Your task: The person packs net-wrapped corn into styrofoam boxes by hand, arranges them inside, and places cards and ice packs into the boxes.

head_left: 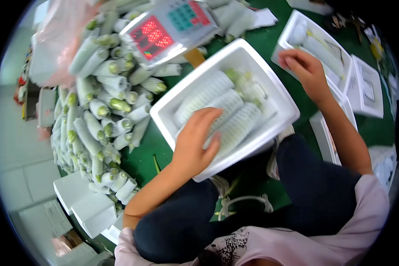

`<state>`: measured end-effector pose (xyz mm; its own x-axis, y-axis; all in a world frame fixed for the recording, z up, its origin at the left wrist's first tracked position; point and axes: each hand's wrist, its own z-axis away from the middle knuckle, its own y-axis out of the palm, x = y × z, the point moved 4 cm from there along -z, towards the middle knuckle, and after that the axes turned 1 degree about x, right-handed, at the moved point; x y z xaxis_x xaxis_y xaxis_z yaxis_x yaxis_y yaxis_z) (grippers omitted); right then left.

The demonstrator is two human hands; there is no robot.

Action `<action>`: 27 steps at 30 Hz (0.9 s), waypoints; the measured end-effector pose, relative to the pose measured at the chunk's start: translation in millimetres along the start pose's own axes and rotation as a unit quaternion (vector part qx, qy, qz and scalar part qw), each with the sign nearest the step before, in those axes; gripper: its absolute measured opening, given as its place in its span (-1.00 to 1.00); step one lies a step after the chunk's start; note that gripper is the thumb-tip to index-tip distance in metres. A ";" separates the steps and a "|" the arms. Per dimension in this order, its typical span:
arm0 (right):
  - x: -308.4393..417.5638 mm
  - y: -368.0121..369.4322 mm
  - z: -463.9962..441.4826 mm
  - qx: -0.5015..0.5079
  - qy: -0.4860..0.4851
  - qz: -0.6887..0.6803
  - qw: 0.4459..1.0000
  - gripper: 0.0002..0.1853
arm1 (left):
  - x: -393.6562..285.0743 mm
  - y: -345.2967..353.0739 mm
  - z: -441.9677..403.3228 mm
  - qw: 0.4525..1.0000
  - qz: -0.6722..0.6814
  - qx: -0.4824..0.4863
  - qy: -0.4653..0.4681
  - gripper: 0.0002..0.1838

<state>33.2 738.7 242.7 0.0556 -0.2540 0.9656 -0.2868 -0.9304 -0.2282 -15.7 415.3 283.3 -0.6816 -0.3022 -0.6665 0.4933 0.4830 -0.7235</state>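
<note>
My left hand (195,142) reaches inside a white foam box (164,108), its fingers and thumb bent around a long pale vegetable in a white foam net sleeve (228,106). More sleeved vegetables (204,95) lie side by side with it, and a bunched clear wrap with green ends (250,86) shows at the box's far side. The box stands tilted in front of the scale display (153,37). My right hand (306,73) is raised to the right, fingers loosely bent and apart, nothing visible in them. It is over the near edge of a second foam box (292,26), which holds another sleeved vegetable (323,55).
A large heap of sleeved vegetables with green tips (106,106) covers the left side, with a pink plastic bag (57,48) above it. White foam pieces (91,210) lie at lower left. More foam boxes (368,91) stand at right on the green floor (148,155).
</note>
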 end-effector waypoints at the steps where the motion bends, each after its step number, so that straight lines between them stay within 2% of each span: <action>1: 6.4 1.9 -2.6 -0.004 -0.006 0.004 1.000 -0.77 | -3.2 26.2 -3.8 0.997 0.004 0.077 -0.017 -0.43; 3: 17.7 13.8 -2.4 0.010 -0.063 0.021 0.998 -0.79 | 9.4 76.2 -4.3 0.971 -0.160 0.167 0.059 -0.40; 5: 29.9 38.4 5.2 0.144 0.002 0.053 0.988 -0.83 | 10.3 80.9 -23.5 0.965 -0.199 0.163 0.052 -0.34; 7: 18.7 72.5 21.8 0.333 -0.018 0.263 0.905 -0.85 | 13.7 92.9 -33.6 0.958 -0.217 0.178 0.063 -0.25; 8: -3.4 84.0 36.6 0.365 -0.018 0.413 0.834 -0.83 | 15.7 101.1 -36.4 0.954 -0.235 0.178 0.061 -0.23; 11: -2.2 94.2 32.4 0.440 0.067 0.525 0.725 -0.82 | 17.1 106.3 -33.8 0.945 -0.263 0.184 0.062 -0.21; 13: -17.2 98.6 35.9 0.469 0.042 0.519 0.713 -0.82 | 19.2 99.1 -22.9 0.940 -0.287 0.172 0.066 -0.22; 15: -24.3 102.0 37.4 0.505 0.019 0.521 0.687 -0.80 | 18.5 83.0 -11.3 0.949 -0.279 0.144 0.025 -0.26; 18: -55.6 110.2 33.6 0.514 0.015 0.497 0.699 -0.71 | 18.7 65.8 -1.4 0.962 -0.243 0.122 -0.033 -0.27; 21: -59.7 126.8 24.4 0.575 0.066 0.497 0.647 -0.57 | 22.0 67.9 0.5 0.959 -0.259 0.115 0.018 -0.23; 22: -63.9 129.7 24.9 0.547 0.099 0.509 0.657 -0.46 | 21.7 69.9 -0.6 0.942 -0.310 0.123 0.034 -0.32; 23: -66.8 132.6 25.7 0.525 0.092 0.518 0.669 -0.44 | 22.4 75.3 0.2 0.921 -0.368 0.119 0.051 -0.36; 25: -64.7 133.2 20.2 0.521 0.143 0.477 0.693 -0.34 | 22.1 83.9 -0.9 0.870 -0.475 0.104 0.076 -0.42; 27: -54.9 131.0 10.0 0.530 0.181 0.482 0.674 -0.17 | 20.0 78.3 5.0 0.911 -0.405 0.067 0.047 -0.46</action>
<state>2.1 628.1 158.5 0.0396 -0.9726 0.2291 0.8316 -0.0950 -0.5472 12.0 442.9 212.5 -0.8913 -0.4398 0.1101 -0.1355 0.0266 -0.9904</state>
